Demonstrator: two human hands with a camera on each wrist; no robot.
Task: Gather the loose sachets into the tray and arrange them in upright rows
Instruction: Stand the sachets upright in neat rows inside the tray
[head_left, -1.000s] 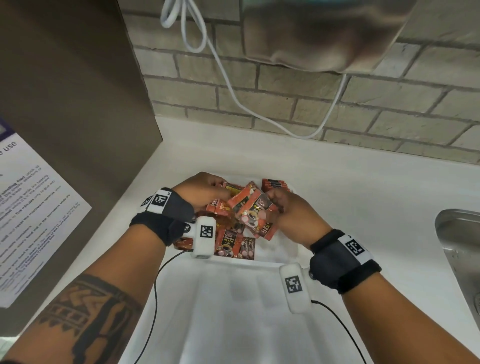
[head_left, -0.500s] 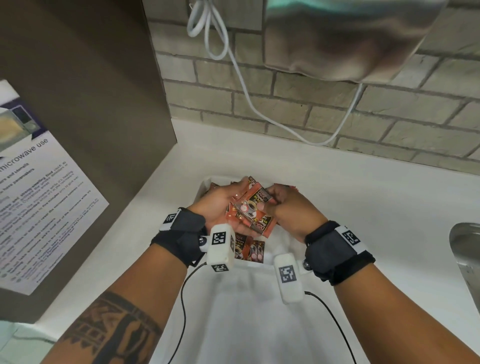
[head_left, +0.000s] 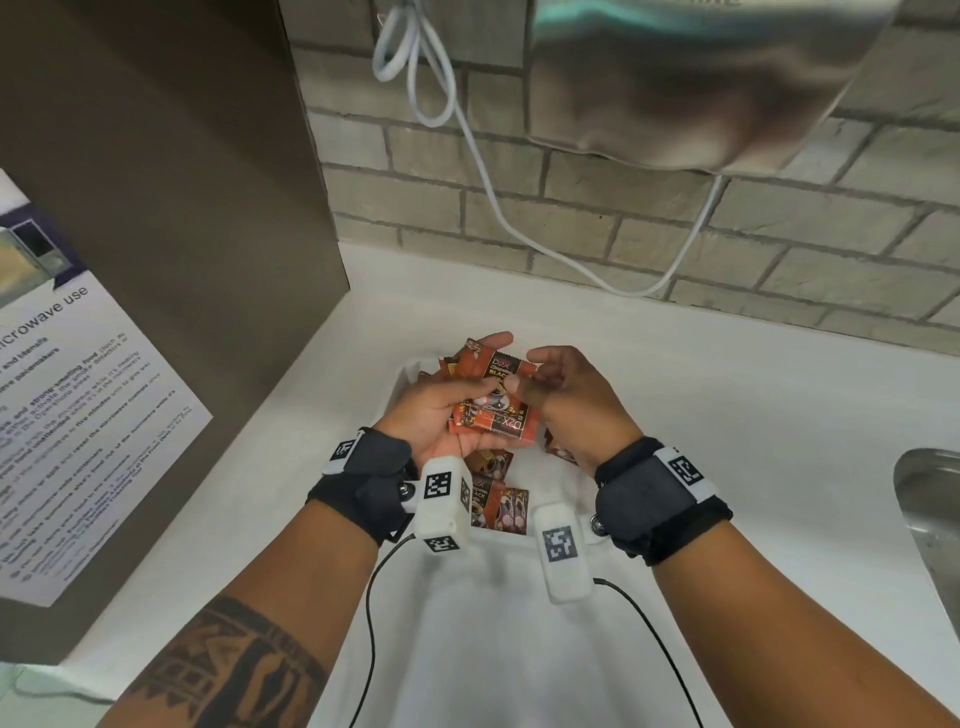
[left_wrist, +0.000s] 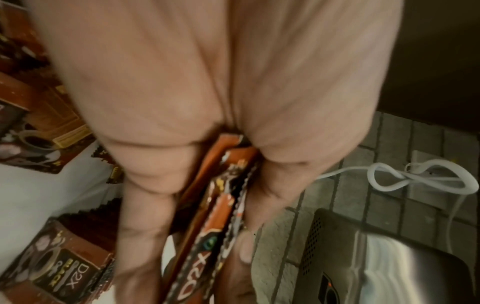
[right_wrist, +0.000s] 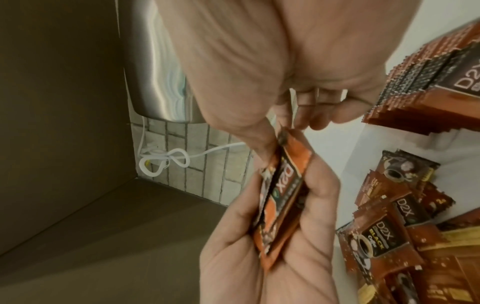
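My left hand (head_left: 457, 400) holds a small stack of orange-and-black coffee sachets (head_left: 493, 400) above the far end of the white tray (head_left: 519, 623), thumb on top and fingers underneath. In the left wrist view the stack (left_wrist: 215, 216) sits edge-on between thumb and fingers. My right hand (head_left: 545, 379) pinches the stack's right edge; the right wrist view shows its thumb and finger on the top sachet (right_wrist: 283, 185). Loose sachets (head_left: 493, 499) lie in the tray below the hands, and a neat row of sachets (right_wrist: 426, 82) stands beside them.
A brown cabinet wall (head_left: 156, 208) with a microwave notice (head_left: 78, 405) stands on the left. A metal hand dryer (head_left: 701, 78) and its white cable (head_left: 467, 130) hang on the brick wall behind. A steel sink (head_left: 930, 499) is at the right edge of the white counter (head_left: 727, 415).
Both hands have lifted out of the tray's pile with the sachets, now squared into a stack in the left palm. The head view has tilted up slightly.
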